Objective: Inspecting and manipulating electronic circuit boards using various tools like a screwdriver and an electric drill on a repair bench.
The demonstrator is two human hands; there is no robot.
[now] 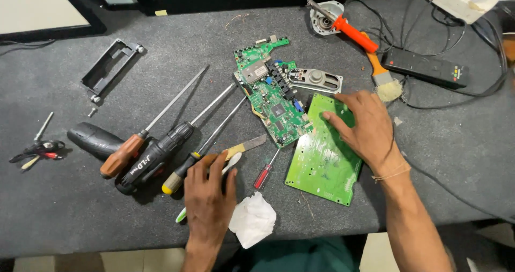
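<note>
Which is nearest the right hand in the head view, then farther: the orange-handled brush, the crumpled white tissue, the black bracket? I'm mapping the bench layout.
From the right hand, which lies on the green board:
1. Orange-handled brush, just beyond the hand, toward the back.
2. Crumpled white tissue, near the front edge, by the left hand.
3. Black bracket, far back left.

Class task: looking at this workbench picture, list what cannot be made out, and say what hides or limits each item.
Head view:
- Toothbrush handle: mostly covered by the left hand.
- Plain green board: upper part under the right hand.
- Component-side circuit board: parts too small to identify.
- White power strip: cut off by the top edge.
</note>
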